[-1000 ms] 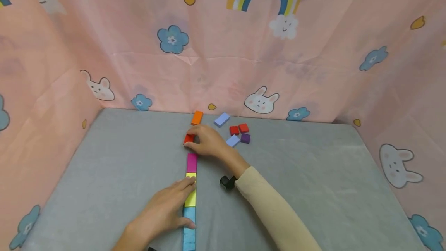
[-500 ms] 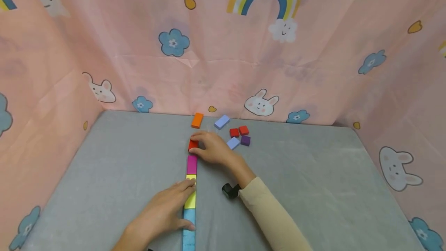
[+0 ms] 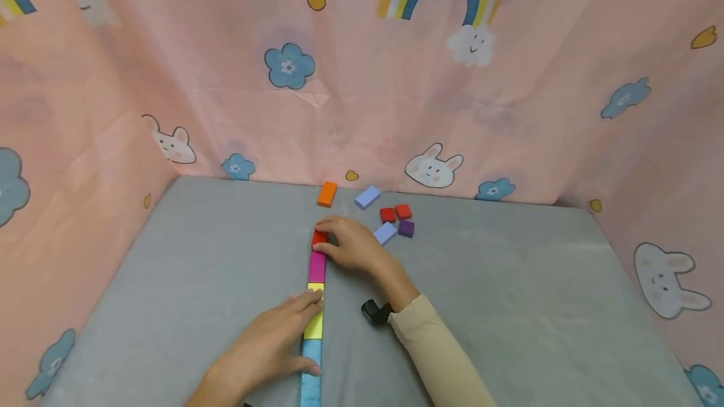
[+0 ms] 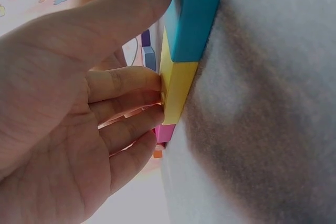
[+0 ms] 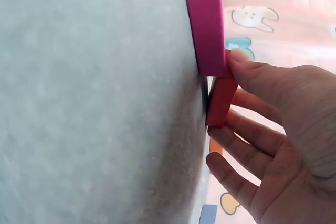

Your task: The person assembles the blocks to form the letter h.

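Note:
In the head view a row of flat blocks runs away from the person: blue (image 3: 310, 389), yellow (image 3: 314, 328), magenta (image 3: 318, 267). The right hand (image 3: 357, 247) pinches a red block (image 3: 319, 240) between thumb and fingers at the far end of the magenta one. Seen from the right wrist, the red block (image 5: 221, 103) stands at a slight angle to the magenta block (image 5: 208, 32), their ends overlapping there. The left hand (image 3: 264, 345) rests along the row with fairly straight fingers. Its fingertips touch the yellow block (image 4: 177, 90), and its thumb lies against the blue block (image 4: 198, 14).
Beyond the row lies an orange block (image 3: 327, 194). To its right are two light-blue blocks, one farther back (image 3: 367, 197), two small red blocks (image 3: 388, 215) and a purple block (image 3: 406, 228). A pink printed curtain (image 3: 362, 112) encloses the grey tabletop (image 3: 509, 306).
The right hand has brought the red block toward the person and slightly right, up to the magenta block's far end. The left hand has kept its place on the row.

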{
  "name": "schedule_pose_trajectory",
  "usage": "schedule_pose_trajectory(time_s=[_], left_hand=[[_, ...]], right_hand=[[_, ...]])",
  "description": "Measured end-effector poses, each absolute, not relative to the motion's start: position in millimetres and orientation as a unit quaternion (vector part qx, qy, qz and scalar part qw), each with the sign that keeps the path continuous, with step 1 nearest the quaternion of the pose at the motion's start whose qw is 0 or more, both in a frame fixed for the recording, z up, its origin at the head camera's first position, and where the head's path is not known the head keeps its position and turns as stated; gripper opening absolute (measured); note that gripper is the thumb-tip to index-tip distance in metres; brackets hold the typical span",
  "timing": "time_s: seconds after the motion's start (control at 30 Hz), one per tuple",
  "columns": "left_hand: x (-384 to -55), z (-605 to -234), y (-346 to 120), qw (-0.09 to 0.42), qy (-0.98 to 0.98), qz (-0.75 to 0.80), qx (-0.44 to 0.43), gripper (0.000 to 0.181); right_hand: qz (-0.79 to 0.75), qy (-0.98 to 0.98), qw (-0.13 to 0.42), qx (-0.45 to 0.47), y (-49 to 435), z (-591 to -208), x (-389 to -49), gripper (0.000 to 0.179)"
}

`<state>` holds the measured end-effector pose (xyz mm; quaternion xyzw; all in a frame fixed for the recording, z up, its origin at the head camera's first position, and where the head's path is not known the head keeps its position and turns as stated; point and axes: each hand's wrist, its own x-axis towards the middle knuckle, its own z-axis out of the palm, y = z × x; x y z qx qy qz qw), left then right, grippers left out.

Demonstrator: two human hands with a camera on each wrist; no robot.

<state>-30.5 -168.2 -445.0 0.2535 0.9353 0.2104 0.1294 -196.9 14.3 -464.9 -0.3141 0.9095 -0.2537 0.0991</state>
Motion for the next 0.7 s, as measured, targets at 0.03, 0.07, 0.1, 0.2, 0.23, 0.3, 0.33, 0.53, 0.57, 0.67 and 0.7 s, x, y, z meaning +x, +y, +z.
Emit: schedule_pose_trajectory(time_s=[0.03, 0.07, 0.1, 0.2, 0.23, 0.3, 0.33, 0.53, 0.57, 0.67, 0.7], left_hand=[[-30.9, -445.1, -167.1, 0.129, 0.936, 0.210, 0.253, 0.100], [-31.2, -445.0, -166.2, 0.130, 0.936, 0.209, 0.252, 0.100], [-31.3, -444.9, -165.6, 0.130, 0.936, 0.208, 0.252, 0.100], [-31.4, -445.2, -164.6, 0.129, 0.938, 0.202, 0.252, 0.099], [-31.1, -445.3, -165.1, 0.128, 0.938, 0.200, 0.253, 0.099], [-30.4, -445.7, -165.8, 0.123, 0.938, 0.198, 0.256, 0.099], [-30.1, -445.9, -166.0, 0.120, 0.938, 0.198, 0.257, 0.099], [-29.2, -446.3, -166.4, 0.111, 0.938, 0.199, 0.261, 0.098], [-29.3, -446.3, -166.3, 0.110, 0.938, 0.199, 0.262, 0.098], [-29.7, -446.2, -165.9, 0.109, 0.938, 0.198, 0.262, 0.098], [-29.9, -446.1, -165.7, 0.109, 0.938, 0.197, 0.263, 0.098]], right_hand=[[-0.250, 0.911, 0.098, -0.314, 15.5, -464.0, -196.6, 0.047], [-0.246, 0.912, 0.098, -0.314, 16.3, -463.0, -196.5, 0.047], [-0.242, 0.912, 0.097, -0.317, 16.8, -462.3, -196.3, 0.047], [-0.231, 0.911, 0.101, -0.327, 18.3, -461.0, -195.2, 0.047], [-0.229, 0.910, 0.103, -0.329, 17.7, -460.4, -194.5, 0.047], [-0.224, 0.911, 0.105, -0.331, 17.0, -460.0, -193.3, 0.046], [-0.223, 0.910, 0.106, -0.332, 16.9, -459.9, -192.8, 0.045], [-0.222, 0.910, 0.105, -0.334, 17.6, -459.5, -191.5, 0.042], [-0.224, 0.910, 0.105, -0.334, 17.8, -459.4, -191.5, 0.042], [-0.224, 0.911, 0.105, -0.332, 18.5, -458.8, -190.9, 0.041], [-0.224, 0.911, 0.105, -0.331, 18.7, -458.5, -190.7, 0.041]])
